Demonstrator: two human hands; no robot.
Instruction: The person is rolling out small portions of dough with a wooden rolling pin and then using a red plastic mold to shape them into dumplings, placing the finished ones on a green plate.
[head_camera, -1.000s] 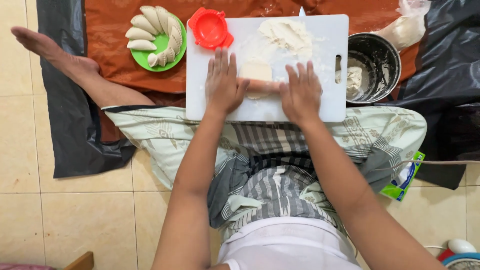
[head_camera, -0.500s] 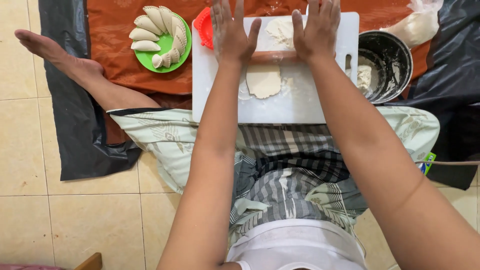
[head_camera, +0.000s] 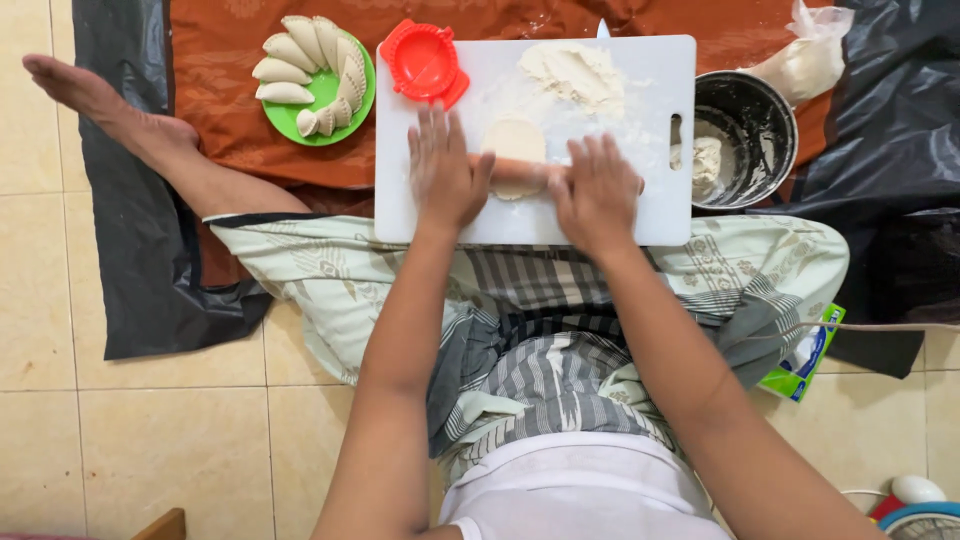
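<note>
rolling pin (head_camera: 515, 168) ends hidden under hands

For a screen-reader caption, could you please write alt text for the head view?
Both hands, left hand and right hand, press a rolling pin across a dough piece on a white cutting board. A green plate of folded dumplings sits left.

The cutting board (head_camera: 650, 215) lies across the person's lap, on the cloth (head_camera: 230, 110) spread over the floor. On the board, a dough disc (head_camera: 514, 140) sits at the middle under a rolling pin (head_camera: 520, 170); both hands rest on the pin, the left hand (head_camera: 445, 170) left of the disc, the right hand (head_camera: 597, 190) right of it. A flour heap (head_camera: 572, 72) lies behind the disc. A dumpling press (head_camera: 424, 62) overlaps the board's far left corner. Left of the board stands a plate (head_camera: 325, 115) of dumplings (head_camera: 285, 70); right of it stands a pot (head_camera: 745, 135)
</note>
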